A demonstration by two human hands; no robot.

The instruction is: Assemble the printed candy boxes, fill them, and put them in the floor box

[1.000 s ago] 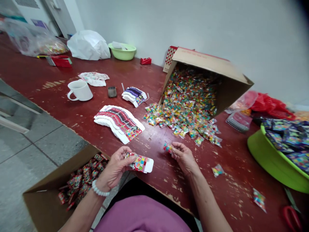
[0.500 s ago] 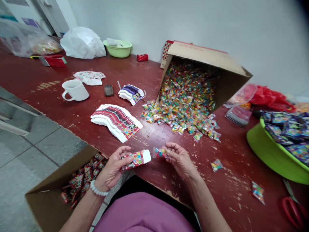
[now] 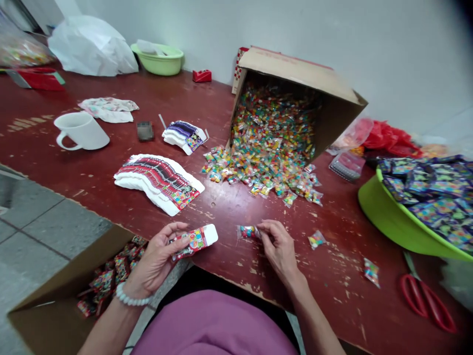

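Between the thumb and fingers of my left hand [image 3: 158, 256] is a small red printed carton [image 3: 194, 241], its white flap end pointing right. My right hand [image 3: 279, 246] pinches the right end of a clear candy packet [image 3: 248, 231], a short gap away from the carton. Beyond my left hand lies a fanned stack of flat red cartons [image 3: 158, 180]. Many candy packets [image 3: 273, 143] spill from a tipped cardboard box [image 3: 295, 66]. Two loose packets, one nearer [image 3: 317, 239] and one farther right [image 3: 371, 272], lie right of my right hand.
A box of filled red cartons [image 3: 48, 291] stands low at the left. A white mug [image 3: 83, 130], a purple carton stack [image 3: 185, 135] and a cloth [image 3: 109, 108] sit farther back. Red scissors [image 3: 424, 296] and a green bowl of packets [image 3: 391, 212] are at the right.
The view has shifted right, so table objects appear farther left. My right hand has turned more palm-down and the packet is a little farther from the carton. Both hands keep their holds.
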